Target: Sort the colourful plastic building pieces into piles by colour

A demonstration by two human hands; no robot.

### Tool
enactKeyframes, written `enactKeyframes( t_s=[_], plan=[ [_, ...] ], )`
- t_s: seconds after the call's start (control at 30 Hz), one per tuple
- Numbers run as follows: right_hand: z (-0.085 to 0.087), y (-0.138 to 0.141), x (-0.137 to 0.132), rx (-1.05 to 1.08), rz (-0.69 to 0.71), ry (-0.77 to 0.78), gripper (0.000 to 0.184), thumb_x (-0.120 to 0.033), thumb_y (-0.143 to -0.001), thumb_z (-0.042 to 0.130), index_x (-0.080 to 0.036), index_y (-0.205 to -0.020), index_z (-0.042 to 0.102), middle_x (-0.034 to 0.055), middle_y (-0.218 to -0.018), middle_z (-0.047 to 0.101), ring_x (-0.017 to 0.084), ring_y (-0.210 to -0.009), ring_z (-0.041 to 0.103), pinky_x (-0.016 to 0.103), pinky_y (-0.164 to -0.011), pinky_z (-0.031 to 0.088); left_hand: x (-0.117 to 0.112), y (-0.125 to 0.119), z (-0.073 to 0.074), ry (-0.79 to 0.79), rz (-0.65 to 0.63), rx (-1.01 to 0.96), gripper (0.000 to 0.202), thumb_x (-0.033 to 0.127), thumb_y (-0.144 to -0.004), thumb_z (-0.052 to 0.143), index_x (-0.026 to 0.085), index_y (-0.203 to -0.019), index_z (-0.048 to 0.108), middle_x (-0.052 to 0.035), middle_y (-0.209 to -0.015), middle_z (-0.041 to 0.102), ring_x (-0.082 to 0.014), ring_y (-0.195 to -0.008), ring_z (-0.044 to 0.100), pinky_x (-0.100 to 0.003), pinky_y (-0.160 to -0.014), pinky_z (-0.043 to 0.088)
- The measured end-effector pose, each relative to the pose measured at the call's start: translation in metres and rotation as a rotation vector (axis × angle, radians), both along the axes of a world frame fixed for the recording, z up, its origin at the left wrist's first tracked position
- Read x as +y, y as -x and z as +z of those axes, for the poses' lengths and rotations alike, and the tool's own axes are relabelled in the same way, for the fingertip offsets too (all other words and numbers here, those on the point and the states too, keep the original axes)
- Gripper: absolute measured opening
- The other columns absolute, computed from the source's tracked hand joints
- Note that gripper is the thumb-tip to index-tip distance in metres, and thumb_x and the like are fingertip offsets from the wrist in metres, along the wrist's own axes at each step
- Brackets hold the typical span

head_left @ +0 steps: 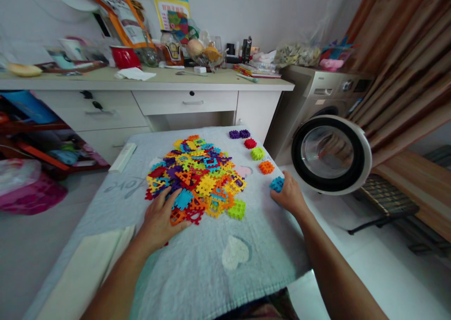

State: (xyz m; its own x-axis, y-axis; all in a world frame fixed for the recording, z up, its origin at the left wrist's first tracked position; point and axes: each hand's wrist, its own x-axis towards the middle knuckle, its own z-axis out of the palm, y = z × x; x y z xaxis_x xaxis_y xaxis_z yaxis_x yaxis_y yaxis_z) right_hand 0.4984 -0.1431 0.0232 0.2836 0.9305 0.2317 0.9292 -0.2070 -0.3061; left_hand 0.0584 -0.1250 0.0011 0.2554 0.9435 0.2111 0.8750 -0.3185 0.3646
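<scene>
A heap of colourful interlocking plastic building pieces (207,184) lies in the middle of the cloth-covered table. My left hand (157,221) rests at the heap's near left edge, fingers spread, close to a light blue square piece (183,199). At the right edge of the table my right hand (289,194) has thumb and fingers closed around a blue block (276,184). Beyond it a row of blocks runs away from me: an orange block (267,167), a yellow-green block (257,153), a red block (250,143) and two purple blocks (239,134).
A long white box (123,158) lies at the table's left edge, and folded pale cloth (82,268) nearer me. Behind stands a cluttered counter (165,80) with drawers. To the right, a washing machine (306,82) has its round door (331,154) open.
</scene>
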Motion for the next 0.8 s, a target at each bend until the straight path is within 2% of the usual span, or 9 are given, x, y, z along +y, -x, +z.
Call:
enactKeyframes(
  t_s=[0.13,0.23,0.4,0.63,0.8],
  plan=[
    [0.008,-0.001,0.01,0.0,-0.032,0.006,0.076,-0.032,-0.074,0.062,-0.009,-0.142,0.038,0.0209,-0.123,0.063,0.034,-0.116,0.06,0.044,-0.102,0.045,0.0,0.0,0.0,0.0,0.006,-0.004,0.088,0.058,-0.073,0.07,0.023,-0.149,0.044,-0.0167,-0.158,0.034,-0.0388,-0.141,0.042,-0.054,-0.115,0.037],
    [0.007,0.001,0.012,-0.02,-0.035,0.036,0.075,-0.033,-0.075,0.063,-0.008,-0.141,0.039,0.0223,-0.124,0.063,0.035,-0.115,0.061,0.043,-0.102,0.045,0.0,0.0,0.0,0.008,0.004,0.004,0.088,0.06,-0.073,0.069,0.023,-0.149,0.044,-0.0169,-0.159,0.032,-0.039,-0.142,0.04,-0.054,-0.115,0.037],
    [-0.001,0.001,0.009,-0.039,-0.026,0.064,0.074,-0.035,-0.078,0.062,-0.004,-0.141,0.04,0.0258,-0.131,0.06,0.036,-0.121,0.058,0.046,-0.106,0.043,-0.001,0.001,0.001,0.011,-0.002,0.01,0.09,0.063,-0.073,0.068,0.024,-0.15,0.043,-0.0157,-0.159,0.032,-0.0384,-0.143,0.04,-0.052,-0.115,0.038],
    [-0.003,0.0,0.005,-0.039,-0.024,0.082,0.075,-0.033,-0.077,0.063,-0.004,-0.143,0.04,0.0254,-0.134,0.058,0.036,-0.124,0.056,0.046,-0.107,0.042,0.0,0.002,-0.001,0.004,-0.014,0.021,0.089,0.06,-0.075,0.068,0.023,-0.151,0.041,-0.0176,-0.16,0.03,-0.0393,-0.143,0.038,-0.054,-0.115,0.036],
    [0.005,0.005,0.0,-0.057,-0.076,0.104,0.079,-0.038,-0.076,0.066,-0.009,-0.144,0.041,0.0231,-0.132,0.058,0.038,-0.121,0.056,0.049,-0.101,0.044,0.0,0.001,-0.002,0.009,-0.005,0.023,0.09,0.059,-0.074,0.07,0.023,-0.151,0.041,-0.0165,-0.159,0.031,-0.0386,-0.143,0.039,-0.053,-0.115,0.036]
  ],
)
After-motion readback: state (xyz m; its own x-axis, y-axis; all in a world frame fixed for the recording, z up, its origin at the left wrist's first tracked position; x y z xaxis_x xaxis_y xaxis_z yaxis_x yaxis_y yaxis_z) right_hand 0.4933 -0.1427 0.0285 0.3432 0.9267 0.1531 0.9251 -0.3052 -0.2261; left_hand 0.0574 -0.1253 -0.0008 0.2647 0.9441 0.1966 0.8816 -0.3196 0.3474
